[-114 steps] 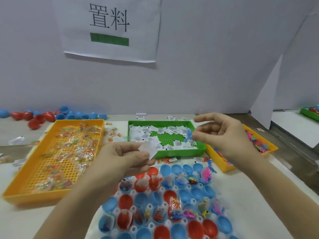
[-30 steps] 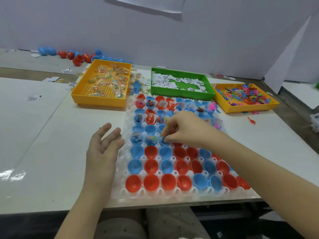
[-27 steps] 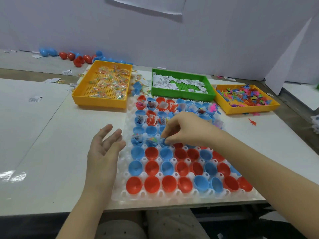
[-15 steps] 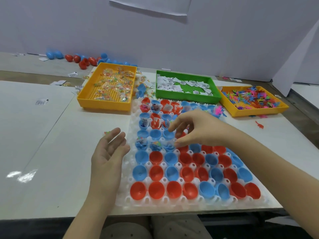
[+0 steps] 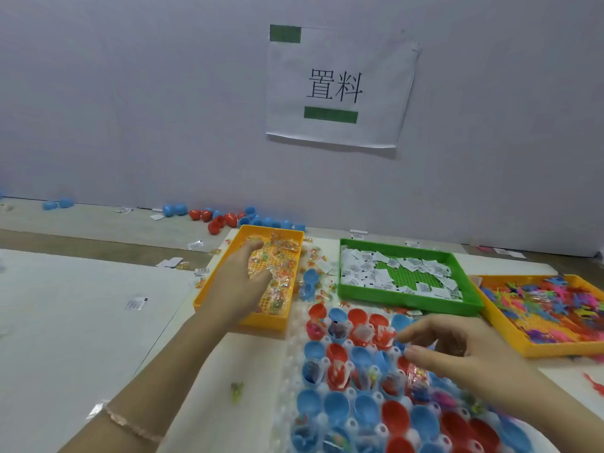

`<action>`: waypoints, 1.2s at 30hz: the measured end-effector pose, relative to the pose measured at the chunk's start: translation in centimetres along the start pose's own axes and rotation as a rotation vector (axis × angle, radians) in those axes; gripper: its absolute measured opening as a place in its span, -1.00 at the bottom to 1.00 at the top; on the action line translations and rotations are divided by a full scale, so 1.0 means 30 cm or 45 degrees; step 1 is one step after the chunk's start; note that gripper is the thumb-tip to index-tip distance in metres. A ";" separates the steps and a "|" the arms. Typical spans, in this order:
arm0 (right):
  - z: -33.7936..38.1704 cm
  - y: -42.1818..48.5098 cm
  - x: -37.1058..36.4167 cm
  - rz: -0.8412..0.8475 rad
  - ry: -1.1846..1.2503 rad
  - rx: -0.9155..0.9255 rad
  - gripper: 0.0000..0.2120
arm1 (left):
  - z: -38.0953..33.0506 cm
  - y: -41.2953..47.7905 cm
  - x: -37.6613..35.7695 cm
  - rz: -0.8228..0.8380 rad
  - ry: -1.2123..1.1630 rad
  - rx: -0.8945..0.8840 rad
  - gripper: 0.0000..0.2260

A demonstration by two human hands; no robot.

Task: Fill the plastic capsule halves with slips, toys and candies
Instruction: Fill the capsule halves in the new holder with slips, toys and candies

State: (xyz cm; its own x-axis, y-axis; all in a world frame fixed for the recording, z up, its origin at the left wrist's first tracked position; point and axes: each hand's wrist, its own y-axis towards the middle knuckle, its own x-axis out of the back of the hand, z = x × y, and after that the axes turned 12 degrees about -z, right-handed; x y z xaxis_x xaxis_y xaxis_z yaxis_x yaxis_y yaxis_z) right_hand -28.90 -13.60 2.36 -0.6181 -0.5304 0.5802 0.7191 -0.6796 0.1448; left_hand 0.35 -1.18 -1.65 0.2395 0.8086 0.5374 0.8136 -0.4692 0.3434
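In the head view, our left grip (image 5: 243, 282) curls round candies (image 5: 281, 263) inside the yellow tray (image 5: 271, 321), with bare worktop (image 5: 81, 338) to its left. Our right grip (image 5: 457, 351), loosely spread and holding nothing, hovers over the capsule halves (image 5: 336, 405), just short of the green tray (image 5: 408, 304).

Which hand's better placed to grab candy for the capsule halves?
Left. The left hand is in the candy tray, fingers curled on candy packets; the right hand hovers over the capsule halves.
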 end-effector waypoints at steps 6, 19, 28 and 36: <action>-0.007 0.033 0.031 -0.008 0.046 -0.038 -0.80 | 0.046 0.130 -0.088 0.367 0.991 -0.025 -0.70; -0.029 0.119 0.049 -0.109 0.094 -0.101 -0.89 | -0.029 0.110 -0.058 -0.247 -0.036 0.189 -0.77; -0.090 0.307 0.039 -0.264 -0.014 -0.143 -0.90 | -0.268 -0.034 -0.076 0.311 -1.499 0.971 -0.81; -0.162 0.453 0.027 -0.186 -0.501 -0.137 -0.91 | -0.280 -0.037 -0.088 0.317 -1.487 0.867 -0.67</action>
State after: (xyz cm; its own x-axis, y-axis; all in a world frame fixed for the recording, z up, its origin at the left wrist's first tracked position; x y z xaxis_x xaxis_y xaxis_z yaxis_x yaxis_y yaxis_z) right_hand -21.16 -25.72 0.90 -0.5281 -0.2051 0.8240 0.5827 -0.7934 0.1760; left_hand -5.64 -5.76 3.02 0.4426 0.7144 -0.5419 0.6993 -0.6533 -0.2901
